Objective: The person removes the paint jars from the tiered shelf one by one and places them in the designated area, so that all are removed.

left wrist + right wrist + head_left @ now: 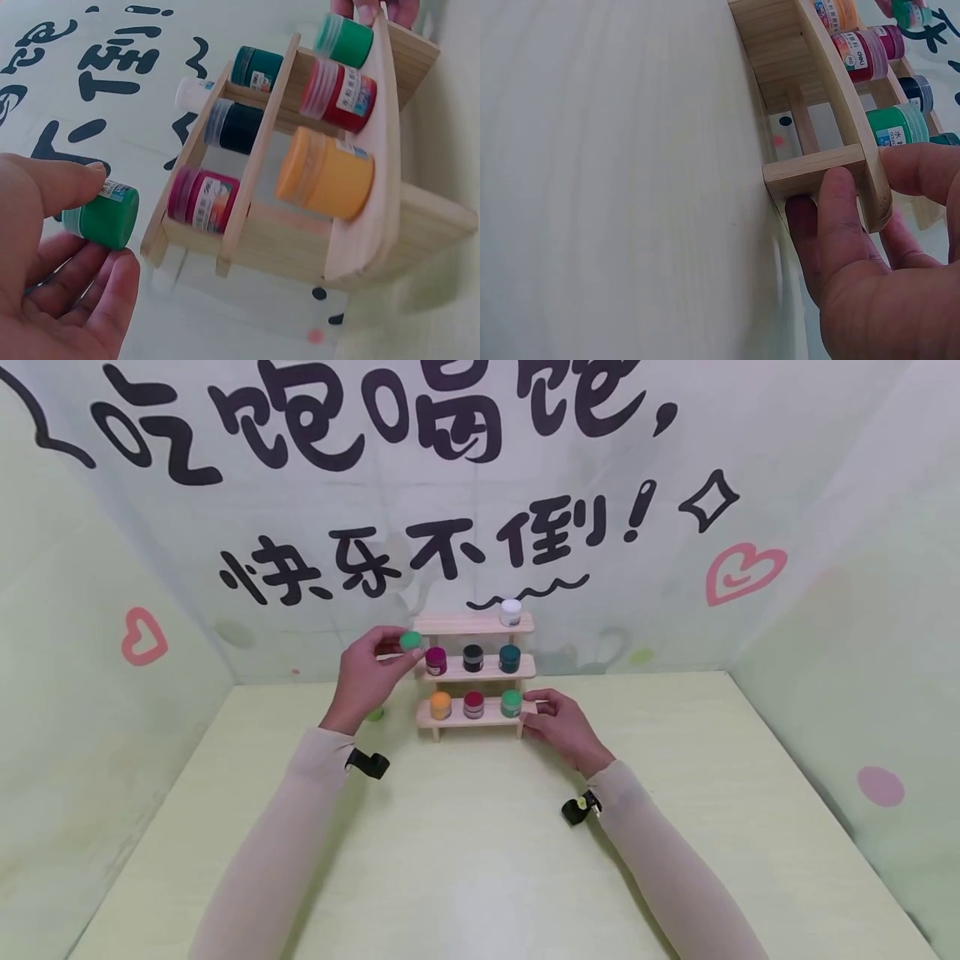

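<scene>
My left hand (372,672) pinches a green paint jar (111,215) between thumb and fingers, just left of the wooden three-tier rack (474,625) and level with its upper shelves. At the bottom shelf's right end, my right hand (564,727) grips the shelf and its leg. On that shelf stand an orange jar (440,704), a red jar (473,705) and another green jar (512,702), the last one beside the right fingers. The middle shelf carries a magenta jar (436,661), a black jar (472,657) and a teal jar (509,658). A white jar (511,612) sits at the top shelf's right end.
The rack stands at the back of a pale table (480,843). Behind it rises a cloth backdrop (570,468) with black lettering, and patterned cloth walls (90,677) close in both sides. Each wrist wears a small black camera (369,764).
</scene>
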Tool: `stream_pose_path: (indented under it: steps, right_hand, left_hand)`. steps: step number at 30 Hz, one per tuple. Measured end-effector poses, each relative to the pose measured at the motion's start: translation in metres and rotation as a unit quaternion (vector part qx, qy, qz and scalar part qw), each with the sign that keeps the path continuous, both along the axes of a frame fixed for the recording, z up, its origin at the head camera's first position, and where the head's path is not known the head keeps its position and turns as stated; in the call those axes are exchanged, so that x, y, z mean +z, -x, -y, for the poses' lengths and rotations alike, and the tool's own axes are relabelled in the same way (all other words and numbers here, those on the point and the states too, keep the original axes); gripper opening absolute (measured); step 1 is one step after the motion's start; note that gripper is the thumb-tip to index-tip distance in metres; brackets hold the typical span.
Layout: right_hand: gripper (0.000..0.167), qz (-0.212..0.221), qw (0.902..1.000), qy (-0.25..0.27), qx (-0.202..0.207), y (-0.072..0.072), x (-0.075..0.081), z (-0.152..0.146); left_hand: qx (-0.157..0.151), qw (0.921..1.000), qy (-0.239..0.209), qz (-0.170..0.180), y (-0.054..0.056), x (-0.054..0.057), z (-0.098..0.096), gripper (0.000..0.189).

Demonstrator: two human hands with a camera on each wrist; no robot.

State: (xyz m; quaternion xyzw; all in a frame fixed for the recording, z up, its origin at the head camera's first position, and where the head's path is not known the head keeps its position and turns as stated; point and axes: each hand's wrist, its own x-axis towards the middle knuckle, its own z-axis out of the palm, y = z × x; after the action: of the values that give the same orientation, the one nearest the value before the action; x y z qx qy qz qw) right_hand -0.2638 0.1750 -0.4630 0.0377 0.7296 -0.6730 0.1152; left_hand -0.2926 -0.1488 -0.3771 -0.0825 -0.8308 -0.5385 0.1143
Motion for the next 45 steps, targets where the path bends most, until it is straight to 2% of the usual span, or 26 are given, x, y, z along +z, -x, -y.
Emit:
stream_pose_path:
  steps: [13,21,28,38,45]
  right_hand:
    - [0.044,0.003,1.0,-0.007,0.002,-0.002,0.003,0.001]
    - [0.044,0.007,0.9999,-0.013,0.0,-0.002,0.003,0.0]
    - [0.044,0.007,0.9999,-0.008,-0.002,-0.001,0.002,0.001]
    - [0.043,0.008,1.0,0.001,-0.005,0.0,0.003,0.001]
    - [0.043,0.008,1.0,-0.004,-0.003,0.0,0.002,0.0]
  left_hand:
    - [0.026,0.9993,0.005,0.024,-0.015,-0.029,0.04,0.053]
    - [0.039,0.9985,0.017,0.035,-0.021,-0.047,0.062,0.057]
    - [0.059,0.9958,0.035,0.06,-0.026,-0.06,0.077,0.057]
    - [0.081,0.991,0.066,0.084,-0.025,-0.08,0.099,0.054]
    - [0.101,0.9852,0.077,0.116,-0.02,-0.093,0.112,0.056]
